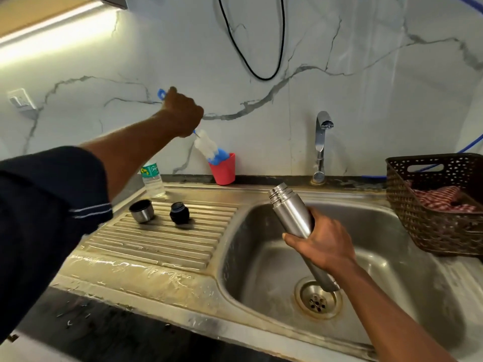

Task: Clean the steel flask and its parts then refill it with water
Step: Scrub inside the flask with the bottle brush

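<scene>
My right hand (322, 242) grips the steel flask (292, 212) around its middle, tilted over the sink basin (261, 257), open mouth up and to the left, base near the drain. My left hand (183, 112) holds the blue handle of a bottle brush (206, 146) whose white and blue bristle head sits in the red cup (224, 169) by the wall. The steel flask cup (141, 210) and the black stopper (179, 212) stand on the ribbed drainboard (156, 239).
A chrome tap (322, 142) rises behind the basin, no water running. A clear plastic water bottle (153, 178) stands at the back of the drainboard. A brown woven basket (439, 205) with a red checked cloth sits right of the sink. The drainboard's front is wet.
</scene>
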